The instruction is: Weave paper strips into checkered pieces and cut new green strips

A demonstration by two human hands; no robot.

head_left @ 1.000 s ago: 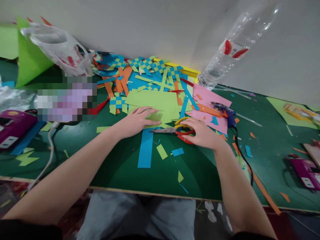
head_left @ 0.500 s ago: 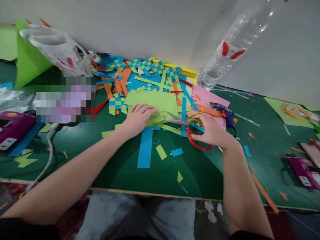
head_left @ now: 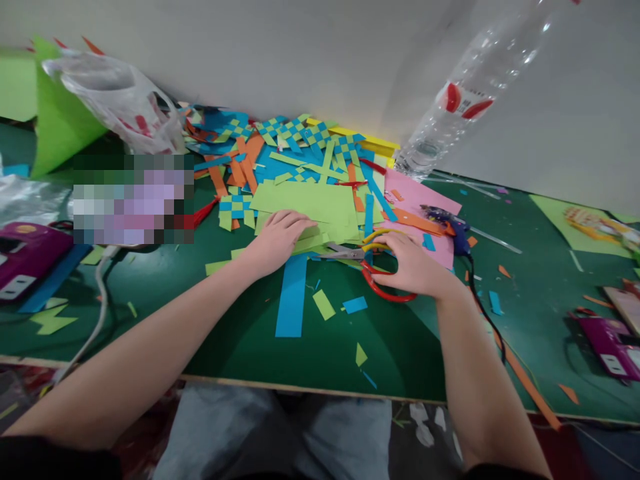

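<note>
My right hand [head_left: 413, 267] grips a pair of scissors [head_left: 367, 261] with red and yellow handles, its blades pointing left toward the green paper. My left hand [head_left: 277, 240] presses down with curled fingers on a stack of light green paper sheets [head_left: 310, 203]. A long blue paper strip [head_left: 291, 293] lies on the green table [head_left: 240, 340] just below my left hand. Small green and blue offcuts [head_left: 324, 304] lie in front of the scissors.
Woven blue-and-green paper squares [head_left: 295, 133] and orange strips pile up at the back. A clear plastic bottle [head_left: 455, 100] leans against the wall. Pink paper [head_left: 425, 193], a glue gun [head_left: 450, 223], a white plastic bag [head_left: 115, 100] and purple devices [head_left: 25, 257] [head_left: 607, 343] lie around.
My right hand lifted the scissors toward the green paper, then drew them back left and down. My left hand's fingers curled on the green sheets.
</note>
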